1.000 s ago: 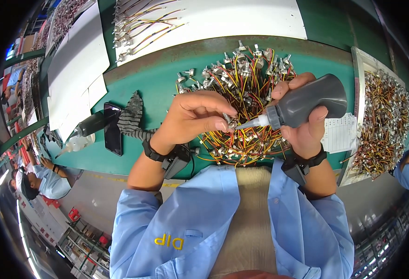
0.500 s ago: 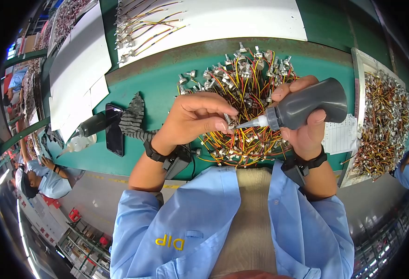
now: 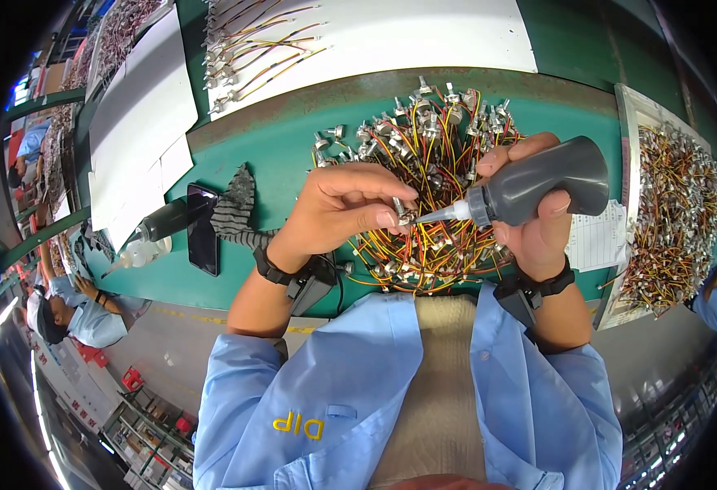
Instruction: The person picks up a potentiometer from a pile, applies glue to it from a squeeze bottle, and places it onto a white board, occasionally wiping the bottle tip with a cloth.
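Observation:
Between the thumb and fingers of my left hand is a small metal potentiometer. My right hand is wrapped round a dark grey squeeze bottle, tipped on its side. The bottle's pale pointed nozzle reaches left to the potentiometer; whether it touches cannot be made out. Beneath and beyond both hands lies a pile of wired potentiometers, with red, yellow and black leads, on the green mat.
A tray heaped with more wired parts stands at right, near a printed sheet. Left are a phone, striped cloth and another dark bottle. Wired parts lie on a white board at the back. A co-worker is far left.
Almost nothing differs. Both hands keep their places, with the nozzle still at the potentiometer.

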Demonstrator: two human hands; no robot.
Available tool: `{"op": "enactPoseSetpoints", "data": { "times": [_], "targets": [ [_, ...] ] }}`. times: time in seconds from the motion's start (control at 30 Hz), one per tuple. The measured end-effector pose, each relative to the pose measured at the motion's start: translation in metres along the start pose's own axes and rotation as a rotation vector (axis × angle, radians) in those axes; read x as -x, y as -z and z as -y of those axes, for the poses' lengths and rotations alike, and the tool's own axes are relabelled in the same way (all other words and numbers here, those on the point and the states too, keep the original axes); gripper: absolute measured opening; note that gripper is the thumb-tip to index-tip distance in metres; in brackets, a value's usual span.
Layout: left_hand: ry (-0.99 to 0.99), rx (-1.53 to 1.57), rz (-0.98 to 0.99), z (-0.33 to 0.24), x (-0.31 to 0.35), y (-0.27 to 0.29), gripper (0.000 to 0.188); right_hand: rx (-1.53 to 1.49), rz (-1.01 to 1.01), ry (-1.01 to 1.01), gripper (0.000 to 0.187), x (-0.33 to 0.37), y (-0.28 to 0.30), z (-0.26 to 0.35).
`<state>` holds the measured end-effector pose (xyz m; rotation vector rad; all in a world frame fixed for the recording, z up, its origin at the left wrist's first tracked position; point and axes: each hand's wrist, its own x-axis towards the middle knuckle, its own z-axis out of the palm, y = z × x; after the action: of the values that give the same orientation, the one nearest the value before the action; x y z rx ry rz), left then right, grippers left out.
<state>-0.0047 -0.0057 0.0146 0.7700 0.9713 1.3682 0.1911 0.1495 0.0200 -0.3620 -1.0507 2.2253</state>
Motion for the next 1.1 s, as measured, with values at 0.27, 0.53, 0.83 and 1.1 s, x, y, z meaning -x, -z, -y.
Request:
{"op": "enactPoseSetpoints", "data": {
  "times": [0.27,0.53,0.83,1.1],
  "targets": [
    [0.019,0.017,0.009,-0.0029,0.0002,0.0001,0.026,0.005,0.011,-0.001,0.062,-0.0002,-0.0015,0.0025],
    [-0.034,-0.056,-0.015,0.0032,0.0001,0.0004,0.028,-0.011,0.014,0.016,0.064,0.0012,-0.001,0.0014],
    [-0.029,-0.074,-0.023,0.003,0.0007,0.0009,0.028,0.002,-0.005,0.019,0.064,0.0016,-0.0012,0.0031],
    [-0.013,-0.045,-0.009,-0.0016,0.0007,-0.0004,0.024,0.026,0.004,0.01,0.065,0.0009,0.0007,0.0058]
  ]
}}
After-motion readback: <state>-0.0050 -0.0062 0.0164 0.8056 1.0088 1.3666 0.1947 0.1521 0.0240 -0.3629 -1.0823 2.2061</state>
